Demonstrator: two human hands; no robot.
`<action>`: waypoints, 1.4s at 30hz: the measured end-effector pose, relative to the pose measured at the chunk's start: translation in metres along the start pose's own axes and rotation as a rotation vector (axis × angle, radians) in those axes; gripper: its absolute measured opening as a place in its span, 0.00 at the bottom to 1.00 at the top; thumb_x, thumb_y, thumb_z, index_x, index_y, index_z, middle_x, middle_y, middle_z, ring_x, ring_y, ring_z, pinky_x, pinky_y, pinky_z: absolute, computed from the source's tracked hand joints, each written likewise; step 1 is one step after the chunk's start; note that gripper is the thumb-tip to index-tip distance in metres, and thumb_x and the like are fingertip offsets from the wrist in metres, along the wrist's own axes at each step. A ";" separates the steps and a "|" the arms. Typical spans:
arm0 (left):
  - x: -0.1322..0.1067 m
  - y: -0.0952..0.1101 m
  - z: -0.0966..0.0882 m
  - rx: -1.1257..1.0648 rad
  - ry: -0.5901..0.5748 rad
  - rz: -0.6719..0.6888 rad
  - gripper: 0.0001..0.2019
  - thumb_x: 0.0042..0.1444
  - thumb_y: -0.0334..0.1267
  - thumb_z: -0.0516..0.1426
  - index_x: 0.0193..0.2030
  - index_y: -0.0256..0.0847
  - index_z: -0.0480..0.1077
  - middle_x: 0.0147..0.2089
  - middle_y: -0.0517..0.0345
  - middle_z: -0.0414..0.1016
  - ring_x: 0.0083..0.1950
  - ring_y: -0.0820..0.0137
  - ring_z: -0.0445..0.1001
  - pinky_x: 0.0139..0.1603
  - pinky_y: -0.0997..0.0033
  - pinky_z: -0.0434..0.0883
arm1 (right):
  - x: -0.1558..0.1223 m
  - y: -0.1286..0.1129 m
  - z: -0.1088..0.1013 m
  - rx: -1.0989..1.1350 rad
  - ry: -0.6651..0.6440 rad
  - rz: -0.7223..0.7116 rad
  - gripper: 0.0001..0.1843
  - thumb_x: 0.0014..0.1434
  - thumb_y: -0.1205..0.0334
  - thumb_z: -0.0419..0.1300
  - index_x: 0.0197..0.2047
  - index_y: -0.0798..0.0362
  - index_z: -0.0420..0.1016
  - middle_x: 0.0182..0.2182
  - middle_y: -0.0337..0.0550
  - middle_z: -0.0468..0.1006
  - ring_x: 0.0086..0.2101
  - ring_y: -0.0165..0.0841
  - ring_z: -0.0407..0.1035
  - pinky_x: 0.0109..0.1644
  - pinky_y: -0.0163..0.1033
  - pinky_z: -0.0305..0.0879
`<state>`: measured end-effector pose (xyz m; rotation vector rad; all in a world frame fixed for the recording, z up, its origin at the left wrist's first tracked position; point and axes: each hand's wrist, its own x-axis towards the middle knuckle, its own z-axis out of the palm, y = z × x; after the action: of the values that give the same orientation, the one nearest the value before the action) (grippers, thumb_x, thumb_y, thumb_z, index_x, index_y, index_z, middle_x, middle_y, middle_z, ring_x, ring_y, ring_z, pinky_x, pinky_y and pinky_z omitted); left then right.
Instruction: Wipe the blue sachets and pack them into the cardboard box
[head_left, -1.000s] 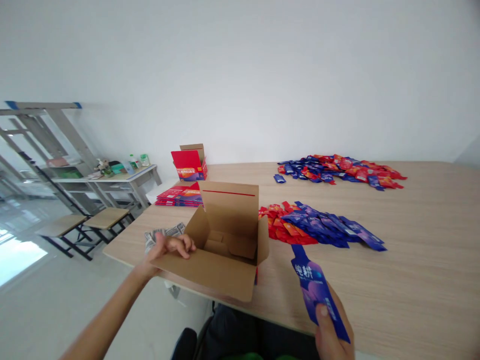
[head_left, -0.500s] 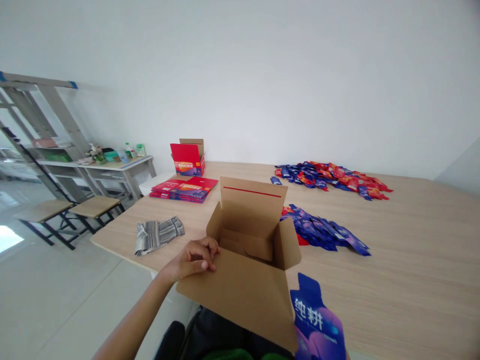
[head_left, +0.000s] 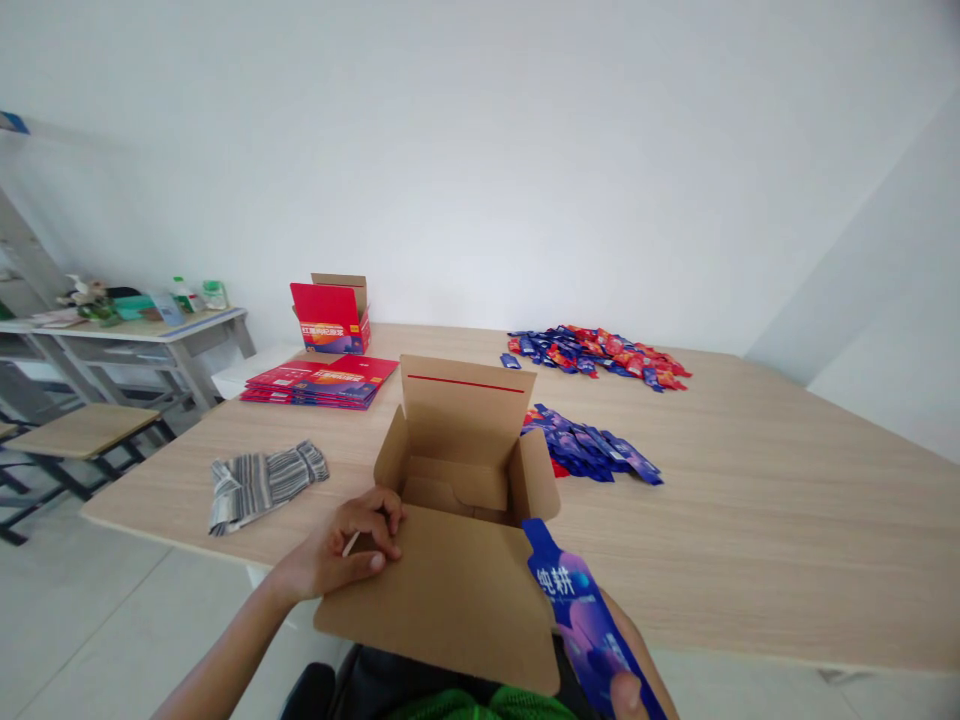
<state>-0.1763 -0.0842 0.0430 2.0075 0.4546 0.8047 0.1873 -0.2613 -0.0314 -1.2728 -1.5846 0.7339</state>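
An open brown cardboard box (head_left: 457,470) stands at the near edge of the wooden table (head_left: 750,500), its front flap hanging toward me. My left hand (head_left: 352,550) grips the left corner of that flap, fingers curled over the edge. My right hand (head_left: 626,690), mostly cut off at the bottom of the view, holds a long blue and purple pouch (head_left: 581,615) with white characters, its top end next to the box's right front corner. The inside of the box looks bare apart from folded cardboard.
A pile of blue and red pouches (head_left: 589,450) lies just behind the box, a larger pile (head_left: 596,350) farther back. Flat red cartons (head_left: 319,382) and an upright red box (head_left: 330,315) sit at the back left. A striped cloth (head_left: 262,480) lies left. Side table (head_left: 135,330) with bottles stands beyond.
The view swung right and the box came nearer to me. My right hand brought the blue pouch up beside the box's right corner. My left hand stayed on the flap.
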 end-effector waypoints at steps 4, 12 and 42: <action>-0.005 0.004 0.005 0.057 0.026 -0.027 0.13 0.62 0.50 0.60 0.42 0.43 0.78 0.50 0.53 0.69 0.54 0.63 0.71 0.58 0.63 0.64 | 0.032 -0.035 -0.026 -0.037 -0.047 -0.027 0.29 0.71 0.46 0.50 0.73 0.38 0.59 0.71 0.42 0.62 0.70 0.44 0.55 0.70 0.48 0.57; -0.004 -0.005 0.021 0.057 0.195 0.059 0.12 0.63 0.48 0.60 0.42 0.42 0.78 0.50 0.50 0.73 0.54 0.62 0.73 0.56 0.63 0.67 | 0.135 -0.124 -0.017 -0.145 -0.134 -0.178 0.25 0.69 0.45 0.57 0.64 0.44 0.72 0.59 0.48 0.77 0.58 0.44 0.71 0.63 0.53 0.69; 0.003 -0.009 0.063 -0.072 0.507 0.043 0.25 0.70 0.51 0.44 0.35 0.39 0.76 0.42 0.48 0.72 0.54 0.56 0.69 0.61 0.54 0.63 | 0.232 -0.044 0.077 -0.148 -0.429 0.275 0.12 0.57 0.63 0.67 0.46 0.55 0.81 0.41 0.44 0.85 0.42 0.37 0.79 0.48 0.39 0.74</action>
<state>-0.1301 -0.1158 0.0121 1.7405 0.6588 1.3455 0.0953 -0.0446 0.0473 -1.5348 -1.8494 1.1392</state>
